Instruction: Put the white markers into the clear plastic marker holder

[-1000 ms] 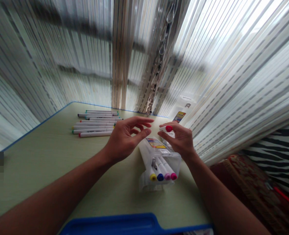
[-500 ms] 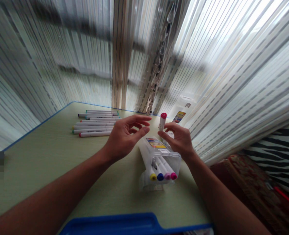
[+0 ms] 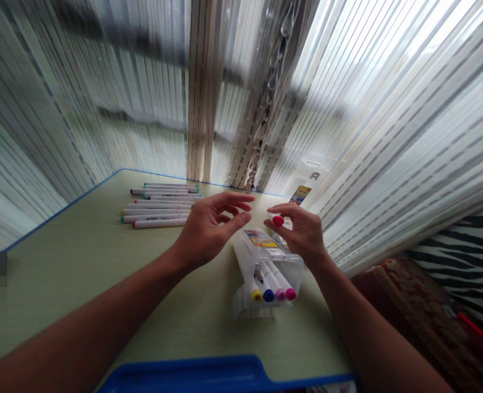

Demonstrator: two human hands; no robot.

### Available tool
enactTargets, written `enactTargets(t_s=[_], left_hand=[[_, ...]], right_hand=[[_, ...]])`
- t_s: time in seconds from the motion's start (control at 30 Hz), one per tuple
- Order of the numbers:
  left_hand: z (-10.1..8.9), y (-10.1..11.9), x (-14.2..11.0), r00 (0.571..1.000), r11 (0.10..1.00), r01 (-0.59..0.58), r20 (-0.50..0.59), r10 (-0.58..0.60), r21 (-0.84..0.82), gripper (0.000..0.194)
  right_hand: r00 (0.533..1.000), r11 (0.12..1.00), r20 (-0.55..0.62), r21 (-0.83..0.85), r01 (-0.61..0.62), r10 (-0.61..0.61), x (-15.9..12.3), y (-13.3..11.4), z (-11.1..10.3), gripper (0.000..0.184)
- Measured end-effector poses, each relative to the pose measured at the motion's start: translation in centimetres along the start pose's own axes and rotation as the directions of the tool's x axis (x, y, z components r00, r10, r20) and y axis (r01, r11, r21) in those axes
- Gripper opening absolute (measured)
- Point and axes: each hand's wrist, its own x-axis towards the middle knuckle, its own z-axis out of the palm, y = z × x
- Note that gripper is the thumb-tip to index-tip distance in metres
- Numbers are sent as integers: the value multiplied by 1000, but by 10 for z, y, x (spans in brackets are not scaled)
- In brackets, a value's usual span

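My right hand (image 3: 300, 232) is closed round a white marker with a red cap (image 3: 278, 220), held just above the far end of a clear plastic marker case (image 3: 266, 267). The case lies on the pale green table (image 3: 81, 262) and holds several markers with yellow, blue, pink and magenta caps at its near end. My left hand (image 3: 212, 226) hovers left of the case, empty, fingers curled and apart, close to the red-capped marker. Several white markers (image 3: 159, 204) lie in a row at the far left of the table.
Striped curtains hang close behind the table and on the right. A blue tray edge (image 3: 184, 374) sits at the near table edge. A small yellow-labelled card (image 3: 299, 194) leans by the curtain. A zebra-print cloth and a red patterned fabric lie to the right.
The red-capped marker stood upright in my right hand half a second ago; now it is tipped back down with its cap toward me. My left hand has hardly moved.
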Motion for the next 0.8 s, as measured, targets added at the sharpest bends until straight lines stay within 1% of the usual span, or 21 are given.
enactTargets(t_s=[0.37, 0.43, 0.6, 0.67, 0.8], left_hand=[[0, 1, 0, 1000, 1000, 10, 21, -10, -23, 31], [0, 0, 0, 1000, 1000, 7, 17, -7, -29, 34], [0, -6, 2, 1000, 998, -12, -5, 12, -63, 50], [0, -10, 3, 999, 996, -18, -28, 15, -90, 49], [-3, -16, 6, 999, 990, -22, -50, 15, -139, 38]], right_hand=[[996, 997, 41, 30, -76, 74, -2, 3, 3, 15], [995, 996, 58, 20, -85, 83, -1, 1, 3, 14], [992, 997, 105, 16, -72, 70, 0, -4, 3, 18], [989, 998, 131, 11, -68, 66, 0, -6, 2, 20], [982, 998, 180, -8, -62, 62, 1, -8, 1, 21]])
